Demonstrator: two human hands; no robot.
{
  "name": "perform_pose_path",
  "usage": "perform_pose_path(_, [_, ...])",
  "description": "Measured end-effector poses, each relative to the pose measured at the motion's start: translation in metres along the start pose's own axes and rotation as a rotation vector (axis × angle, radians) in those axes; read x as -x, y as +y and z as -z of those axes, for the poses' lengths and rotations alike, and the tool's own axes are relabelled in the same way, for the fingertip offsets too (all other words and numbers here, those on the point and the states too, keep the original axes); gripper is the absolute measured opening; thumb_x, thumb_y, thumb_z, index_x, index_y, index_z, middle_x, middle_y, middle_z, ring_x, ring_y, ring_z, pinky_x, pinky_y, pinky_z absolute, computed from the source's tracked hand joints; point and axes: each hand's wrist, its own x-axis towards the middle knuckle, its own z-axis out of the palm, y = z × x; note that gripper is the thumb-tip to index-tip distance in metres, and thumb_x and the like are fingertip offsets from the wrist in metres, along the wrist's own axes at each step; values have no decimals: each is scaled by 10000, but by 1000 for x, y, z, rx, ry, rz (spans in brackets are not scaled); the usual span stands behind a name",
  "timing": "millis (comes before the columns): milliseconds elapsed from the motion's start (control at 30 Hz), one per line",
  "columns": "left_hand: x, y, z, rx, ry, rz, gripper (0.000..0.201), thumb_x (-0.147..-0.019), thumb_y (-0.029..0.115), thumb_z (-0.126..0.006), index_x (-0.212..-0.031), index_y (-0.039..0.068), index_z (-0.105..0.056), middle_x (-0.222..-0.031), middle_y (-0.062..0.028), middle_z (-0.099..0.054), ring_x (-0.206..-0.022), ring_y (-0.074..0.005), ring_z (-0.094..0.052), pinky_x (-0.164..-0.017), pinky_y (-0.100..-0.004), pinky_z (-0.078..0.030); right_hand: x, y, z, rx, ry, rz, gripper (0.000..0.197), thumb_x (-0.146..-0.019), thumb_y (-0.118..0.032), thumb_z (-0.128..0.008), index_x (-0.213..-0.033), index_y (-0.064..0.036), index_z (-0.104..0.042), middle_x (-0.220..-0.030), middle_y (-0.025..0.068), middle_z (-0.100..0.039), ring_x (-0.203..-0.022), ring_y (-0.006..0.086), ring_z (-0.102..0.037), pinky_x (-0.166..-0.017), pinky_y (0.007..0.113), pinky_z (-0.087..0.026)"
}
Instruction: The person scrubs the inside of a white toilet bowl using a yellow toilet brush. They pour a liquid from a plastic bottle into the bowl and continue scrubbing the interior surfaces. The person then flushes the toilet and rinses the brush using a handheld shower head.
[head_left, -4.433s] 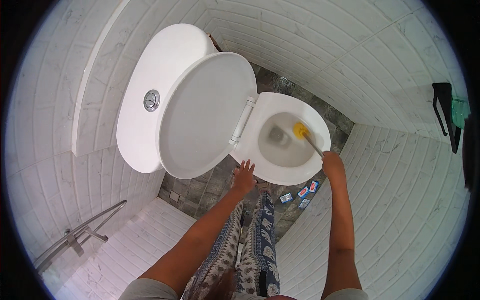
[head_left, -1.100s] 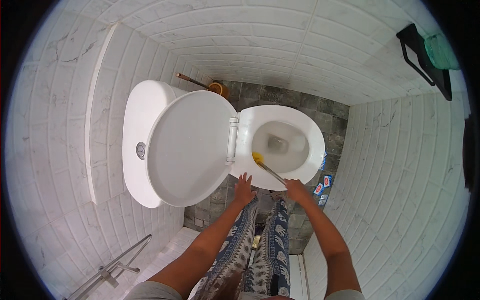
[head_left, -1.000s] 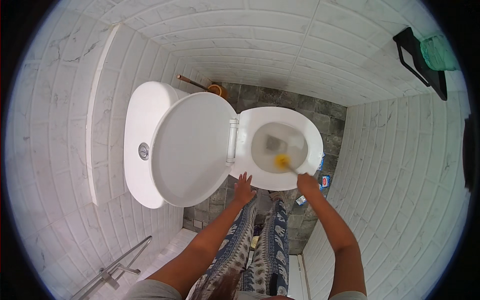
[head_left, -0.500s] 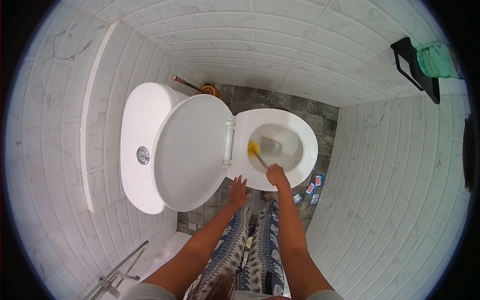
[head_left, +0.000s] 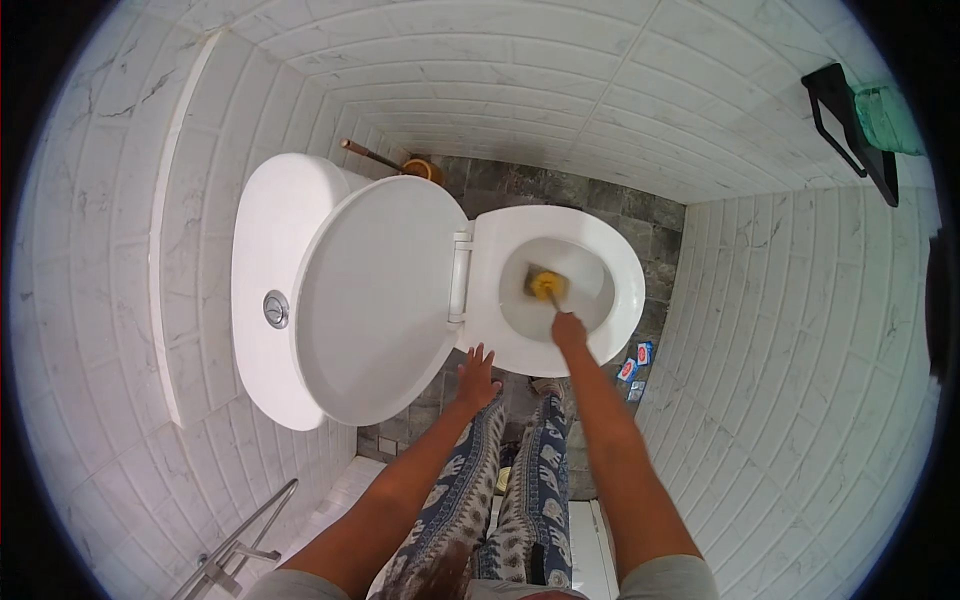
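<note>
A white toilet [head_left: 610, 255] stands below me with its lid [head_left: 375, 295] raised against the cistern [head_left: 275, 280]. My right hand [head_left: 568, 330] reaches over the bowl's near rim, gripping the handle of a toilet brush whose yellow head [head_left: 546, 285] is down inside the bowl. My left hand [head_left: 477, 378] hovers with fingers spread just by the near edge of the bowl and the raised lid, holding nothing. My patterned trouser legs [head_left: 510, 480] show between my arms.
White tiled walls close in on all sides around a dark stone floor. An orange brush holder with a wooden handle [head_left: 415, 166] stands behind the toilet. Small blue and red packets [head_left: 635, 362] lie on the floor at right. A black shelf [head_left: 850, 125] hangs upper right; a metal rail [head_left: 240, 545] lower left.
My right hand has swept the brush head around the bowl, from the near left rim to the middle, and now reaches further over the rim. The left hand stays spread by the bowl.
</note>
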Motion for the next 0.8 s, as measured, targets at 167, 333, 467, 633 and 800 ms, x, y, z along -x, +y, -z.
perform_pose_path(167, [0,-3,1,3,36,-29,728,-685,254,-661,-1297,95,-302,-1392,-127,-148,-1292,-312,-115,-961,-565,-230,16,-37,2,-188,-95,104,224,-776,-150,-452,-854,22,-573,-869,265,-572,-793,392,-581,-694,418,-484])
perform_pose_path(333, [-9,-7,-14,7,27,28,737,-667,255,-676,-1291,99,-314,-1388,-133,-158,-1286,-320,-130,-959,-573,-226,66,-10,72,-705,-295,390,191,-761,-100,-530,-892,39,-516,-837,252,-561,-567,258,-559,-478,312,-463])
perform_pose_path(467, [-4,20,-10,50,22,-48,741,-673,248,-669,-1300,102,-301,-1393,-125,-150,-1293,-315,-112,-965,-576,-210,73,67,75,-2216,-557,-298,258,-840,-40,-433,-1076,63,-418,-644,54,-434,-409,65,-333,-310,168,-290])
perform_pose_path(633, [4,11,-3,78,36,-35,734,-679,222,-668,-1298,93,-296,-1400,-116,-128,-1299,-306,-87,-967,-571,-211,141,65,36,-3224,-271,-729,249,-855,-23,-351,-1048,122,-413,-573,7,-358,-371,48,-292,-287,158,-267])
perform_pose_path(800, [1,9,8,54,11,-23,728,-682,215,-660,-1300,95,-294,-1402,-119,-125,-1300,-307,-80,-971,-574,-198,105,-10,54,-2531,-28,-618,131,-864,-112,-370,-841,-14,-454,-556,-1,-364,-351,49,-278,-289,153,-202])
